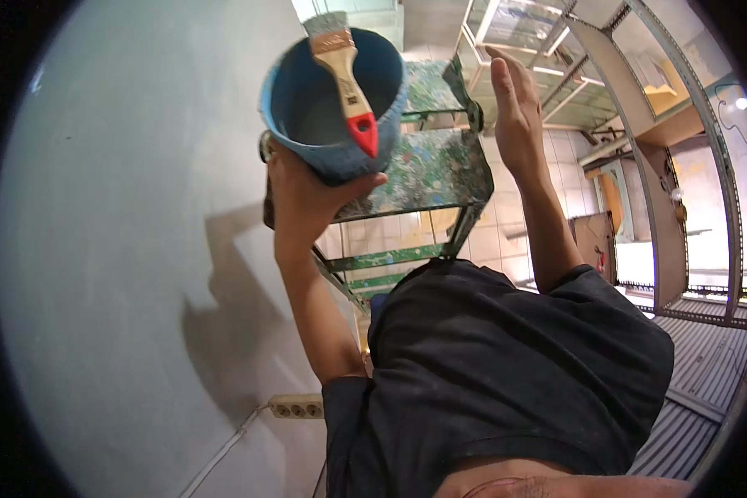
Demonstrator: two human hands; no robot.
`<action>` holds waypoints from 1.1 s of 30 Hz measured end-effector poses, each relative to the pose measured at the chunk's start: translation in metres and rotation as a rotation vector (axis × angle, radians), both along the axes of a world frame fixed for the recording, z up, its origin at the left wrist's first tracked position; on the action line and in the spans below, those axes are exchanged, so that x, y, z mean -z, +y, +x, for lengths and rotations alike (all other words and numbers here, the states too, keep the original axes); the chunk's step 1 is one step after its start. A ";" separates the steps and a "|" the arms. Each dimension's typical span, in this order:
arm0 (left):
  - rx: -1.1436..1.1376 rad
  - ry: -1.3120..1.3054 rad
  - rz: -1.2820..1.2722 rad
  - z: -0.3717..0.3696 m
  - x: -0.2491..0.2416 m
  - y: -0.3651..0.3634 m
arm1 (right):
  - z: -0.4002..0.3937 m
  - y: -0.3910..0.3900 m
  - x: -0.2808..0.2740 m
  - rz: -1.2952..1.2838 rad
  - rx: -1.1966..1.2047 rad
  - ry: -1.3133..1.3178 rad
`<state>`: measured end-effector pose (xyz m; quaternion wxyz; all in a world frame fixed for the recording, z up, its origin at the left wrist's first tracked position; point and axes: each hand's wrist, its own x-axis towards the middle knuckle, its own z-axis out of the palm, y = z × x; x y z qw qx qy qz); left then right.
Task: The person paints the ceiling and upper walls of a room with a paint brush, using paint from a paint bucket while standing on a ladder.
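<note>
Grey plastered wall [116,249] fills the left of the view, with a socket strip [295,407] and its white cable low down; tiled floor and metal framing lie to the far right. One paint-spattered stepladder [427,166] stands close by, seen from above; the person in the dark shirt [506,365] appears to be up on it.

The left hand [307,195] is held high, its fingers [353,184] clenched round the underside of one blue paint pot [334,104]; one paintbrush [344,75] with a wooden handle and red tip lies loose across the pot's rim, bristles far, handle near. The right hand [515,104] is raised just beside the ladder top, fingers released and straight, grasping nothing; whether it touches the ladder I cannot tell.

As I judge it, the pot is carried from below and tilted; a slip of the grasp could spill paint on the wall or shirt. The brush is unsecured and could slide off. With neither hand gripping the ladder, balance looks doubtful.
</note>
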<state>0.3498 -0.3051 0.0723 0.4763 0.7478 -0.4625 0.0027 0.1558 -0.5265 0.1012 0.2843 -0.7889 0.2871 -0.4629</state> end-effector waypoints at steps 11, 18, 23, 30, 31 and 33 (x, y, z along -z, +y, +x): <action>0.042 0.218 0.264 -0.008 -0.012 0.005 | -0.023 0.025 0.070 0.847 -0.329 -0.252; -0.058 0.163 0.367 -0.011 -0.010 0.004 | -0.013 0.029 0.079 1.062 -0.462 -0.515; -0.037 0.164 0.217 -0.011 0.001 0.003 | -0.024 0.033 0.081 0.934 -0.400 -0.387; -0.028 0.189 0.217 -0.013 0.002 0.004 | -0.052 0.054 0.105 0.491 -0.432 -0.153; -0.026 0.190 0.218 -0.014 0.004 0.002 | -0.053 0.055 0.106 0.404 -0.442 -0.143; -0.035 0.065 0.142 -0.013 0.008 0.001 | -0.048 0.057 0.111 0.469 -0.497 -0.284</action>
